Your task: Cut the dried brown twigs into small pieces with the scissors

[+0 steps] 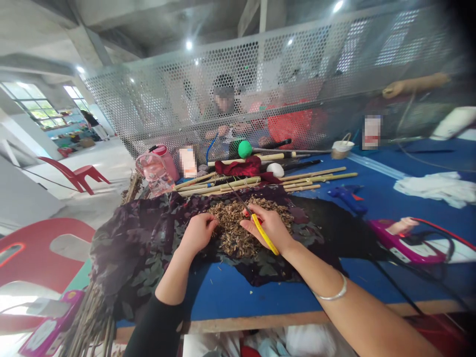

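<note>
While the right hand [274, 231] grips a yellow-handled tool [265, 235] over the dried brown pile [240, 239] on the dark cloth [141, 240], the left hand [197, 233] is at the pile's left edge, fingers curled; cannot tell whether they hold a piece. Judged best: take pieces singly, tool tip angled clear of the left fingers. Bare blue surface [219, 290] gives room before the near edge; sticks [327, 177] crowd the far side, so short strokes there.
</note>
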`<action>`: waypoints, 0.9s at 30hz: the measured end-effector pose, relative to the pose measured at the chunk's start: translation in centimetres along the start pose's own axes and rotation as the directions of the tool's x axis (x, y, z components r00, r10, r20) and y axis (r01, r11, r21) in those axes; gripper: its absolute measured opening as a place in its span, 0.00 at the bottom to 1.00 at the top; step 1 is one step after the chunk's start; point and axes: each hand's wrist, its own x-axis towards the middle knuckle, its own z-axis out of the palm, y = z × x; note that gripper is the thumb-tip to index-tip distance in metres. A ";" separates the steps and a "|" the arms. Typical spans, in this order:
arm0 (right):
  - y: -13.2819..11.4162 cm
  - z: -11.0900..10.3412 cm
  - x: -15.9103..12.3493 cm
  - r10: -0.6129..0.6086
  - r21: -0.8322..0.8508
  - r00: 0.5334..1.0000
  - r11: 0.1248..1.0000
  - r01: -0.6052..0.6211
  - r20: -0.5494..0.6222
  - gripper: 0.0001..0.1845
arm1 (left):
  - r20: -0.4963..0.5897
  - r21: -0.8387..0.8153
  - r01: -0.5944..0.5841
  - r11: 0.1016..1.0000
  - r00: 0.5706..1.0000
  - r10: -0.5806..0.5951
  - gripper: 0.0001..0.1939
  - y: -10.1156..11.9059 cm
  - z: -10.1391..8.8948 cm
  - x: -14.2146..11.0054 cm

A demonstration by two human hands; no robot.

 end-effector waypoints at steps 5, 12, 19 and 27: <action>-0.2 0.2 -0.1 0.032 -0.018 0.999 0.999 -0.032 0.024 0.19 | 0.000 -0.625 0.223 0.748 0.958 -0.286 0.11 1.3 1.7 1.4; -1.4 -0.1 -0.4 0.033 -0.161 0.998 0.987 -0.024 0.049 0.27 | 0.136 -0.962 0.190 0.198 0.957 -0.255 0.15 1.9 2.9 0.4; -1.7 0.5 -0.7 0.063 -0.314 0.990 0.949 -0.020 0.128 0.26 | 0.118 -0.971 0.153 0.184 0.975 -0.188 0.14 2.6 2.8 -0.2; -1.9 0.9 -0.7 0.035 -0.313 0.989 0.950 0.012 0.144 0.29 | 0.077 -0.913 0.147 0.379 0.978 -0.193 0.15 2.6 3.7 -0.7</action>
